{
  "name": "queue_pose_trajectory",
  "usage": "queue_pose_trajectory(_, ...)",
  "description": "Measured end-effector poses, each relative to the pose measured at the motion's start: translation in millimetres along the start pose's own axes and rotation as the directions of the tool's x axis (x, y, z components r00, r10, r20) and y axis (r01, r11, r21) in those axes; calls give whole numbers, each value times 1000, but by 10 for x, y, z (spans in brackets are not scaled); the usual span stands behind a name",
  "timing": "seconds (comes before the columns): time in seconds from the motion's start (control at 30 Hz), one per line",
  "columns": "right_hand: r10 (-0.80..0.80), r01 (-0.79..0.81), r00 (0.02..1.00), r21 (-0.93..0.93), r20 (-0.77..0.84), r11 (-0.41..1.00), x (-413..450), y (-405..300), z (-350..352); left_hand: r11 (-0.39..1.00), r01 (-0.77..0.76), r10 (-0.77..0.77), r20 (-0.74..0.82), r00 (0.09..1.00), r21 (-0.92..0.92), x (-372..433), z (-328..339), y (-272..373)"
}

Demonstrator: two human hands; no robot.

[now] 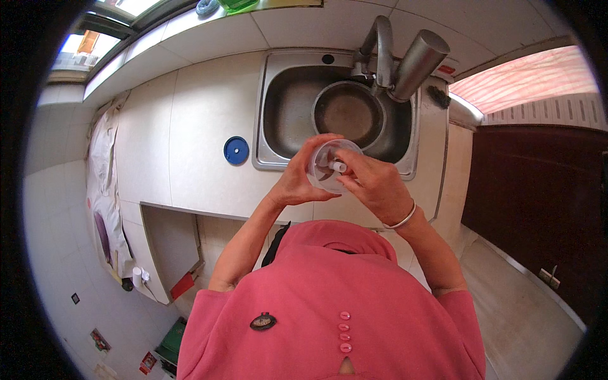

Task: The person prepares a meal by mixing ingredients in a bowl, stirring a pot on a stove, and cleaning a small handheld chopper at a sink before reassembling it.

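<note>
My left hand holds a clear plastic cup-like container by its side, over the front rim of the sink. Inside it is a bladed insert with a white central post. My right hand reaches over the container's mouth, its thumb and fingers around the post. A round blue lid with a small white centre lies on the counter, left of the sink. Behind the container, a round metal pan rests in the stainless steel sink.
A curved metal faucet and a steel cylinder stand at the sink's back right. A dark scrubber lies right of the sink. The pale counter extends left to a crumpled white sheet. A green bottle lies on the ledge.
</note>
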State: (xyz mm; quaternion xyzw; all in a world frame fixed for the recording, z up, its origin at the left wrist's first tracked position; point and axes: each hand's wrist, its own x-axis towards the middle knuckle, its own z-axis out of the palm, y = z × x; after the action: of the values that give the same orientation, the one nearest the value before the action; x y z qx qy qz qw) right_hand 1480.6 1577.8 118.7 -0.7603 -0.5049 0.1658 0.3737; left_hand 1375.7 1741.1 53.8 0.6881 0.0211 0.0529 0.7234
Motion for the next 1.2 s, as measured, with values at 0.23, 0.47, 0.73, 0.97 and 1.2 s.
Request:
queue_pose_trajectory(0.23,-28,29,999,-30,20,999,17,-18,-80,999,5,-6,-19,1000,-40,16,20,11)
queue_pose_trajectory(0.47,-110,110,994,-139,9,984,66,-12,-76,997,35,-36,-11,999,-69,5,32,19)
queue_pose_trajectory(0.73,-121,122,993,-184,15,975,77,15,3,998,51,-51,-10,999,-30,-12,11,38)
queue_pose_trajectory(0.97,-57,56,998,-92,-14,994,53,50,-21,999,28,-28,-16,999,28,-30,4,-4)
queue_pose_trajectory(1.2,380,-335,924,581,48,742,-122,291,-146,998,64,-63,-46,997,30,-80,-11,-78)
